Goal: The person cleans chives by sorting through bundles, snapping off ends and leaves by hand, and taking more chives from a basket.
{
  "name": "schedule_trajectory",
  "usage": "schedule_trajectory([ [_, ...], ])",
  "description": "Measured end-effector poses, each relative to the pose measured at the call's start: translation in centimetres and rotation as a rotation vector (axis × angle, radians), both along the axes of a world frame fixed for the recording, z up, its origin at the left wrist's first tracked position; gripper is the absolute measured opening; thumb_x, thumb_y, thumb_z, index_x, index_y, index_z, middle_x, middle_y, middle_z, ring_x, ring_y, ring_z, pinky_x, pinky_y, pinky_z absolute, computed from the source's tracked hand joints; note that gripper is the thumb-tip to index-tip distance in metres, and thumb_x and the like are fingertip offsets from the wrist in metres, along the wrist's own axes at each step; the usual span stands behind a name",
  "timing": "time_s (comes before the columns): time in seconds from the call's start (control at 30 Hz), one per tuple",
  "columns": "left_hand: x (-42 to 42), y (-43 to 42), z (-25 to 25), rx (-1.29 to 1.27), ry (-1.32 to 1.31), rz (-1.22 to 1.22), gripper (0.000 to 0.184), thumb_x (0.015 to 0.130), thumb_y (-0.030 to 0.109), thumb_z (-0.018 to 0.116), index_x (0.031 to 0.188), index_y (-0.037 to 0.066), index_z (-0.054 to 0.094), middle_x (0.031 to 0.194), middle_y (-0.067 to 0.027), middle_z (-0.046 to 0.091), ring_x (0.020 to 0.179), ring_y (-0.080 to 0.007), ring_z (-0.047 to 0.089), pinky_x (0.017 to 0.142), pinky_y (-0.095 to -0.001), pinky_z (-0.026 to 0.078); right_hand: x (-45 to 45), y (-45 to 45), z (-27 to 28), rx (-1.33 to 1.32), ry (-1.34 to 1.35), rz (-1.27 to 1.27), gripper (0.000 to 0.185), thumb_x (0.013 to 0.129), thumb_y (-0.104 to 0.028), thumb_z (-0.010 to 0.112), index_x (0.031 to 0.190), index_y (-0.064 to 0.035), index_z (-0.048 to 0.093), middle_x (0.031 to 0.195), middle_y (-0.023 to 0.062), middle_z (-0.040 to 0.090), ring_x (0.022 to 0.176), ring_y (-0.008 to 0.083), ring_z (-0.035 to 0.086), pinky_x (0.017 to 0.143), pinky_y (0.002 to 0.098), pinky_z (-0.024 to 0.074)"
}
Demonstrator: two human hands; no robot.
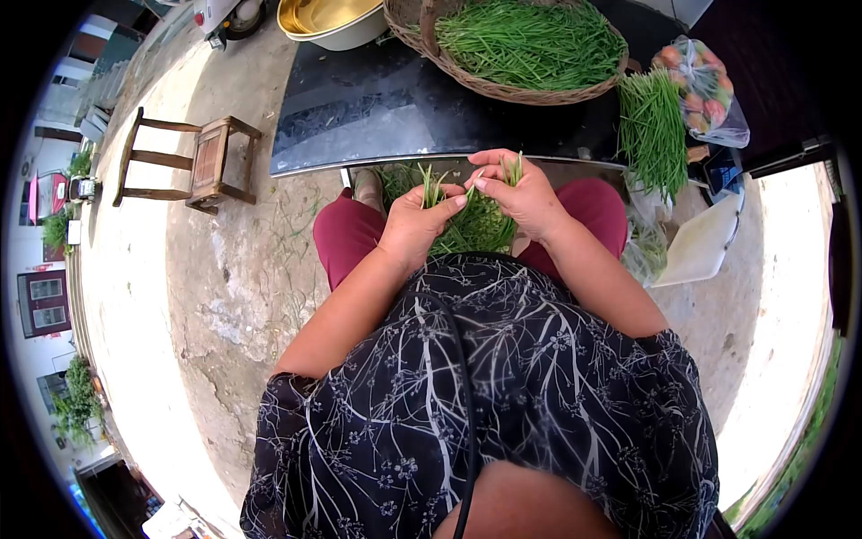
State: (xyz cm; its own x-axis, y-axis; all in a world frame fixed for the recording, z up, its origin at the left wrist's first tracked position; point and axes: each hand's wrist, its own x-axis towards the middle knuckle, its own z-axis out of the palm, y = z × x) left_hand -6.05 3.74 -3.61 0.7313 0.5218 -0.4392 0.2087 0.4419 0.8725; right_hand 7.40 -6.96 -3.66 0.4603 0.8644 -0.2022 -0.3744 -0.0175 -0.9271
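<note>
My left hand is closed around a few green chives, their ends sticking up past the fingers. Closed as well, my right hand has more chives between its fingers. The fingertips of both hands meet above my lap, with thumbs and forefingers pinching thin stalks. On the ground between my legs lies a heap of loose green bits. A wicker basket on the black table holds a big pile of chives. Another bunch of chives hangs over the table's right edge.
The black table is just beyond my knees. A metal basin stands at its back left, and a plastic bag of reddish fruit or vegetables is at the right. A wooden chair stands left; a white board-like panel leans right.
</note>
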Motion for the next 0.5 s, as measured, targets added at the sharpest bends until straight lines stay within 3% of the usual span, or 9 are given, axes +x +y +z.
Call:
schedule_trajectory([
  [0.17, 0.0, 0.0, -0.4, 0.011, 0.001, -0.002, 0.010, 0.076, 0.007, 0.065, 0.085, 0.006, 0.060, 0.067, 0.0047, 0.052, 0.049, -0.0035, 0.037, 0.044, -0.0170, 0.029, -0.3, -0.1, 0.4, 0.024, 0.035, 0.004, 0.026, 0.078, -0.006, 0.061, 0.102, 0.0000, 0.053, 0.086, 0.0047, 0.059, 0.084, 0.0109, 0.056, 0.077, 0.0241, 0.0441],
  [0.23, 0.1, -0.2, -0.3, 0.034, -0.009, 0.017, 0.008, 0.077, 0.007, 0.064, 0.083, 0.006, 0.061, 0.066, 0.0054, 0.052, 0.050, -0.0026, 0.037, 0.044, -0.0168, 0.029, -0.4, 0.0, -0.3, -0.102, -0.130, 0.030, 0.018, 0.077, -0.010, 0.064, 0.092, -0.0004, 0.059, 0.083, 0.0030, 0.059, 0.079, 0.0091, 0.055, 0.073, 0.0238, 0.0437],
  [0.27, 0.1, -0.3, -0.2, 0.056, -0.017, 0.039, 0.005, 0.077, 0.006, 0.063, 0.082, 0.006, 0.061, 0.065, 0.0060, 0.052, 0.051, -0.0017, 0.037, 0.045, -0.0165, 0.029, -0.5, 0.0, -0.8, -0.119, -0.124, 0.048, 0.014, 0.075, -0.014, 0.067, 0.081, -0.0020, 0.062, 0.075, 0.0003, 0.058, 0.071, 0.0073, 0.051, 0.065, 0.0226, 0.0418],
  [0.4, 0.1, -0.2, -0.1, 0.173, -0.034, 0.024, 0.005, 0.078, 0.007, 0.063, 0.082, 0.006, 0.060, 0.067, 0.0059, 0.053, 0.052, -0.0016, 0.038, 0.046, -0.0168, 0.030, 0.1, 0.0, -1.2, -0.177, -0.203, 0.079, 0.014, 0.074, -0.015, 0.068, 0.078, -0.0033, 0.061, 0.068, -0.0018, 0.056, 0.063, 0.0064, 0.048, 0.058, 0.0214, 0.0389],
  [0.5, -0.1, 0.2, -0.4, 0.211, 0.015, 0.029, 0.005, 0.078, 0.008, 0.063, 0.082, 0.006, 0.060, 0.070, 0.0043, 0.054, 0.053, -0.0018, 0.039, 0.046, -0.0170, 0.031, 1.6, -0.4, -1.2, -0.207, -0.173, -0.057, 0.011, 0.077, -0.013, 0.065, 0.077, -0.0035, 0.060, 0.068, -0.0026, 0.055, 0.064, 0.0049, 0.048, 0.058, 0.0216, 0.0388],
])
